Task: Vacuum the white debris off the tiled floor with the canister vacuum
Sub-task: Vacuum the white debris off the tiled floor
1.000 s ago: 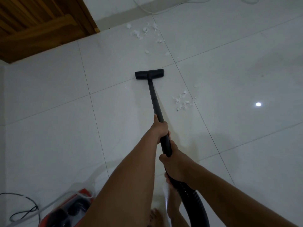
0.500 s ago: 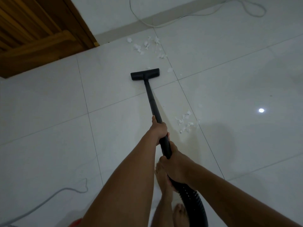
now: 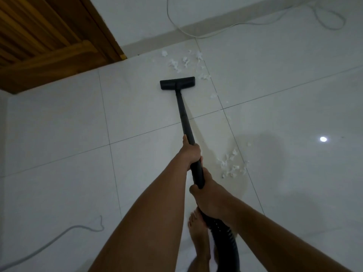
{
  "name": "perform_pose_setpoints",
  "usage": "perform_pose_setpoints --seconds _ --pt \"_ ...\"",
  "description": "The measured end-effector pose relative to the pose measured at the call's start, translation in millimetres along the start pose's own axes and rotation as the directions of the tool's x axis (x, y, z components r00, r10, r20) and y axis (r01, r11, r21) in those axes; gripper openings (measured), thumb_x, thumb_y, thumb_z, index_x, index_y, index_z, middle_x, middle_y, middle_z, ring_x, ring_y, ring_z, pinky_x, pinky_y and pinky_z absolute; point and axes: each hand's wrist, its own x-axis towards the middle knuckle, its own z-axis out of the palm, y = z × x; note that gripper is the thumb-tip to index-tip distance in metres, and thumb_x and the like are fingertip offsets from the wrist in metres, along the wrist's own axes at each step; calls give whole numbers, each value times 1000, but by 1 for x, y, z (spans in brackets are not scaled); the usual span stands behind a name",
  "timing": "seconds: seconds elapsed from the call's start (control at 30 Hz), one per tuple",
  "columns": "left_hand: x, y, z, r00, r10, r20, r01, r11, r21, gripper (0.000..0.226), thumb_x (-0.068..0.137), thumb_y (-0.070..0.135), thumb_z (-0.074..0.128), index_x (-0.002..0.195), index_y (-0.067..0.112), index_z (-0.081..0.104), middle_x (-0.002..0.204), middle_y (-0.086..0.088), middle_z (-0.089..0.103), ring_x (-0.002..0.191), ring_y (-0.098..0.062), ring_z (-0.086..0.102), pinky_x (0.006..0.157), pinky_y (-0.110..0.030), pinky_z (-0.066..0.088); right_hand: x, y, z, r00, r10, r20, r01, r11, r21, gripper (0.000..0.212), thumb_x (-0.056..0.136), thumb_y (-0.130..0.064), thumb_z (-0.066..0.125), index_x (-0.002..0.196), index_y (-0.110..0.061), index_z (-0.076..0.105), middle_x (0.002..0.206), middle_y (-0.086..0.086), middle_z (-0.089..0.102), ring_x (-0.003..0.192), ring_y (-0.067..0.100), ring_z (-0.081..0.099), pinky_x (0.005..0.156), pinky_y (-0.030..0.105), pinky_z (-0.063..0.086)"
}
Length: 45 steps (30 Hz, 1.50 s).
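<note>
Nozzle (image 3: 177,83) had advanced almost to the far debris (image 3: 184,61).
Left grip (image 3: 191,152) and right grip (image 3: 208,195) stayed wrapped round the wand (image 3: 184,118); near debris (image 3: 230,163) lay untouched.

The tiled floor (image 3: 275,193) is seen as smooth and highly glossy, a light being mirrored in it at the right; the white debris (image 3: 233,168) looks like torn, crumpled paper or tissue, soft and matt; the wand (image 3: 184,118) and floor head (image 3: 177,83) appear to be matt black plastic; the hose (image 3: 225,234) at the near edge is ribbed and faintly shiny; the door (image 3: 39,46) at the far left is made of slatted brown wood with a low sheen; the grey cord (image 3: 59,238) is smooth-sheathed.
</note>
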Motion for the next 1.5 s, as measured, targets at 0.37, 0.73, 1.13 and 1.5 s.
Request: perform_pose_setpoints --seconds 0.37,0.73,1.13,1.5 --pt "-15 5 35 999 -34 12 35 996 -88 73 109 22 37 158 48 -10 83 -11 57 63 -17 55 63 -32 57 -18 12 -42 999 3 52 1 997 -72 71 103 -20 46 161 -35 8 81 5 61 57 14 60 62 30 56" --pt "-5 36 31 1000 -22 -2 22 994 -106 72 109 19 36 159 46 -8 82 -11 57 61 -17 54 57 -30 54 -5 -14 -57 999 10 51 -8 999 -41 68 108 -26 47 162 -38 7 95 16 65 42 11 56 39 21 47" --pt "48 83 9 1000 9 -7 -9 992 -125 71 109 22 36 158 48 -8 77 -9 53 58 -17 52 55 -30 54 50 -54 -70 999 14 30 -13 999 -30 68 107 -28 46 159 -46 6 86 13 65 40 10 55 40 22 47" --pt "100 134 -25 1000 26 -13 -27 991 -131 71 109 25 37 157 52 -8 78 -9 53 61 -17 53 69 -36 58 105 -107 -80 999 -32 -3 32 996 -82 71 106 -24 45 162 -38 4 84 9 65 43 6 56 40 16 44"
